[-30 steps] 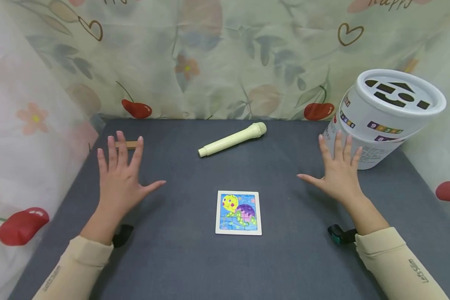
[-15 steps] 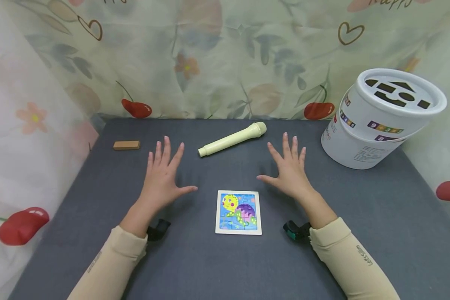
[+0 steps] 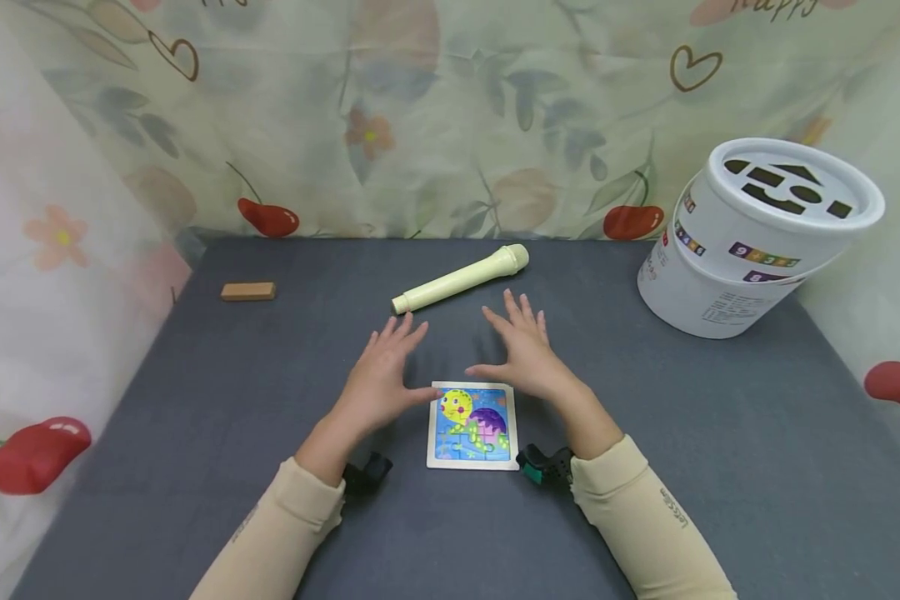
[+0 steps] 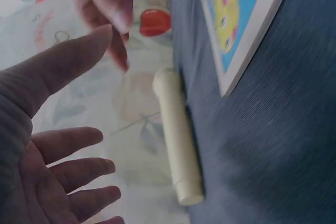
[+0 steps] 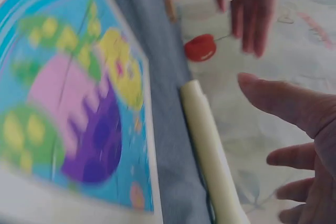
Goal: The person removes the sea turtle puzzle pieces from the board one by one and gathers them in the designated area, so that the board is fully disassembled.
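A small square jigsaw puzzle with a white frame and a cartoon turtle lies at the middle of the table. Above its upper left side hovers my left hand, fingers spread, thumb over the frame's corner in the head view. My right hand is held over the upper right side, its fingers likewise apart and holding nothing. Just beyond both hands lies a cream toy microphone, which also shows in the left wrist view as a pale microphone and in the right wrist view.
A white bucket with shape-cut holes in its lid stands tilted-looking at the back right. At the back left lies a brown wooden block. A dark grey cloth covers the table; a patterned curtain hangs behind.
Both hands have moved inward from the table's sides toward the puzzle, fingers still spread. The wooden block, partly behind the left hand before, is now fully seen. The objects have stayed in place.
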The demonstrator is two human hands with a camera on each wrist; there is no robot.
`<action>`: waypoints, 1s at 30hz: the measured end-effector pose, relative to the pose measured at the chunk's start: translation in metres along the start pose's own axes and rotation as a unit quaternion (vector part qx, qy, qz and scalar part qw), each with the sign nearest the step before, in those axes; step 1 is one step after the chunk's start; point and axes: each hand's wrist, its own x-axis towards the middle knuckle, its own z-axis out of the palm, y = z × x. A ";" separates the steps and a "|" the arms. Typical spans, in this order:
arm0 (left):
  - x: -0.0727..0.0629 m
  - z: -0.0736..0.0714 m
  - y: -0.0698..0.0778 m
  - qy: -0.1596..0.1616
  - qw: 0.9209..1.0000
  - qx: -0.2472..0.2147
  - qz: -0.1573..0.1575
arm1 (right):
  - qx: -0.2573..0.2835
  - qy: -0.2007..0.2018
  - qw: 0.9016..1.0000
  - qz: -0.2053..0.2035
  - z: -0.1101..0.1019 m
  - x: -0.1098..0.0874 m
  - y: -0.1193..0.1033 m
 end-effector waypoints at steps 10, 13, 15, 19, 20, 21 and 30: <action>-0.005 0.016 -0.001 -0.133 0.986 -0.077 -0.057 | 0.065 -0.095 0.993 0.003 0.007 0.003 -0.019; -0.007 0.021 -0.001 -0.141 0.985 -0.085 -0.056 | 0.082 -0.111 0.991 0.000 0.012 0.003 -0.020; -0.008 0.024 -0.002 -0.139 0.985 -0.087 -0.051 | 0.092 -0.119 0.989 -0.004 0.015 0.003 -0.021; -0.009 0.029 -0.002 -0.133 0.986 -0.092 -0.048 | 0.110 -0.133 0.985 -0.019 0.021 0.004 -0.019; -0.009 0.030 -0.002 -0.131 0.986 -0.092 -0.045 | 0.114 -0.136 0.984 -0.020 0.023 0.004 -0.018; -0.009 0.031 -0.003 -0.129 0.986 -0.093 -0.041 | 0.114 -0.139 0.983 -0.021 0.025 0.004 -0.018; -0.007 0.039 -0.005 -0.127 0.988 -0.083 -0.033 | 0.103 -0.140 0.985 -0.018 0.035 0.006 -0.015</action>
